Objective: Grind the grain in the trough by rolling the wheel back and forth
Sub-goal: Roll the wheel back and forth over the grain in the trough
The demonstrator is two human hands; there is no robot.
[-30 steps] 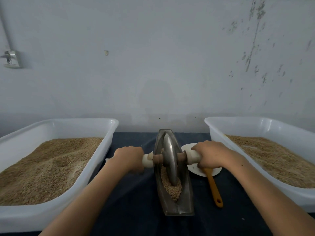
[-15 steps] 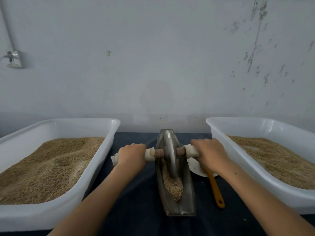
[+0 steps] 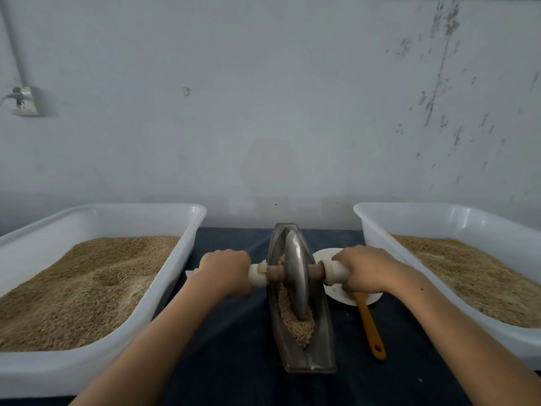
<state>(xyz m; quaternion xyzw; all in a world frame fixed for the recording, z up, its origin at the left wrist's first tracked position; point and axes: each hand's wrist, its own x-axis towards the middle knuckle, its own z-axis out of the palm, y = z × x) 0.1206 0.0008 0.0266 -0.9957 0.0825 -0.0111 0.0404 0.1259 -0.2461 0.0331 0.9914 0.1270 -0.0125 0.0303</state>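
Note:
A narrow boat-shaped metal trough (image 3: 323, 344) lies lengthwise on the dark cloth in the middle. A metal grinding wheel (image 3: 296, 273) stands on edge inside it, on a wooden axle with white handle ends. My left hand (image 3: 225, 269) grips the left handle and my right hand (image 3: 363, 269) grips the right handle (image 3: 333, 273). Crushed grain (image 3: 297, 325) is heaped in the near half of the trough, just in front of the wheel.
A large white tub of grain (image 3: 96, 282) stands at the left and another white tub (image 3: 468, 276) at the right. A small white dish (image 3: 336, 291) with an orange-handled tool (image 3: 370, 326) lies right of the trough. A wall rises behind.
The wheel rolled away from me toward the trough's far end, then came back a little toward the middle; both hands stayed on the handles.

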